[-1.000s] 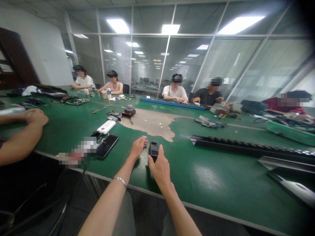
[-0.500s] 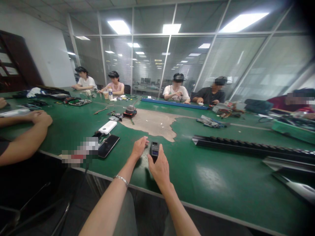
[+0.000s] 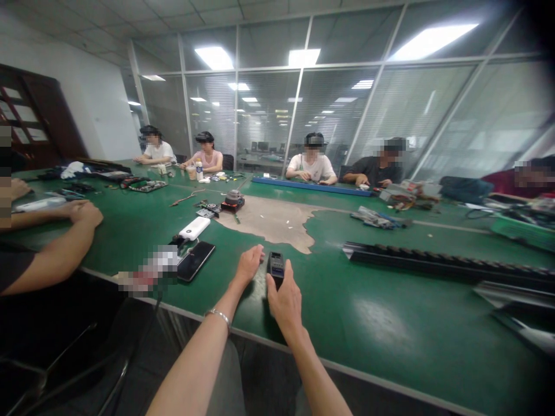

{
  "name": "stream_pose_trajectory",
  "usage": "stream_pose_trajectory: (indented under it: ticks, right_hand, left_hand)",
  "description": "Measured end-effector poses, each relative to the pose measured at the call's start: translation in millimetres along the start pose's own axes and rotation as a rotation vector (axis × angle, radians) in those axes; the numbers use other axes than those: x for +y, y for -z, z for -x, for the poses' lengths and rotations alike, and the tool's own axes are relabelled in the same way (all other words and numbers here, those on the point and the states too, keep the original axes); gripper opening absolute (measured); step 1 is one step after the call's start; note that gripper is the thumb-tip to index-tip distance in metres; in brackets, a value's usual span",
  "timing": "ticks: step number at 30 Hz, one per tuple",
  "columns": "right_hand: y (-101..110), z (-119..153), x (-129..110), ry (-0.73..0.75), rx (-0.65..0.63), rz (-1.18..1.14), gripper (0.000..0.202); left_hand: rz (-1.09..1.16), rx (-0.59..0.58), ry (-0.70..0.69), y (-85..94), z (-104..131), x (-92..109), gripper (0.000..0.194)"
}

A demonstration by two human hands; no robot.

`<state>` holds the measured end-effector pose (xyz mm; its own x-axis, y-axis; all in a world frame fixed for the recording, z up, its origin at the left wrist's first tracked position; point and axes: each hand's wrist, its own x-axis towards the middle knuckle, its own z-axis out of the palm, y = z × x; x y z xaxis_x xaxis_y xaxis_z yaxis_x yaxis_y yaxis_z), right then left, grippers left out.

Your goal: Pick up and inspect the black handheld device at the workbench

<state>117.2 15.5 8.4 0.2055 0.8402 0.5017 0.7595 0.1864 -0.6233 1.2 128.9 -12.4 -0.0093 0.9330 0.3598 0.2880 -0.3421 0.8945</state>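
Observation:
A small black device with a little screen [image 3: 276, 264] stands out over the green table [image 3: 329, 323], gripped between the thumb and fingers of my right hand [image 3: 286, 294]. To its left is my left hand [image 3: 250, 263], apart from the device. The fingers of that hand are bunched and partly hidden, so I cannot tell whether they hold anything. Farther left lie a black phone [image 3: 196, 261] and a white power bank [image 3: 195, 228].
A long black rail [image 3: 416, 260] lies at the right, near metal profiles [image 3: 511, 294]. Behind are a round-topped part [image 3: 234, 199], a blue bar [image 3: 312, 186] and a green basket [image 3: 524, 228]. Another person's clasped hands [image 3: 87, 214] rest at the left. Several people sit opposite.
The view has shifted slightly, so the scene sits a little lower and farther right. My right hand still has the black device, and my left hand's fingers look closer together.

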Motion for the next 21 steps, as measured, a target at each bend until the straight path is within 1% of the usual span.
stream_pose_trajectory:
  ticks: [3, 6, 8, 10, 12, 16, 21]
  right_hand:
    - [9.4, -8.1, -4.4, 0.009, 0.03, -0.039, 0.069]
    - [23.2, -17.8, -5.8, 0.016, 0.087, -0.064, 0.072]
    - [32.0, -22.2, -0.6, 0.008, 0.129, -0.058, 0.073]
    - [38.1, -23.4, 10.1, -0.014, 0.154, -0.035, 0.073]
    - [40.8, -21.2, 24.0, -0.046, 0.148, -0.001, 0.074]
    - [38.7, -11.5, 46.9, -0.082, 0.088, 0.048, 0.074]
    - [35.5, -4.3, 54.0, -0.113, 0.042, 0.102, 0.076]
  left_hand:
    - [0.005, 0.011, 0.003, -0.5, -0.6, -1.3, 0.055]
    - [0.02, 0.006, -0.005, -0.9, -1.3, -2.6, 0.056]
    - [0.033, 0.002, -0.007, -1.1, -1.5, -3.1, 0.057]
    - [0.04, 0.003, 0.004, -1.2, -1.5, -3.2, 0.057]
    - [0.043, 0.007, 0.014, -1.0, -1.4, -2.8, 0.057]
    - [0.057, 0.004, 0.014, -0.2, -0.4, -1.4, 0.057]
    - [0.069, 0.003, 0.02, -0.3, 0.0, -0.8, 0.057]
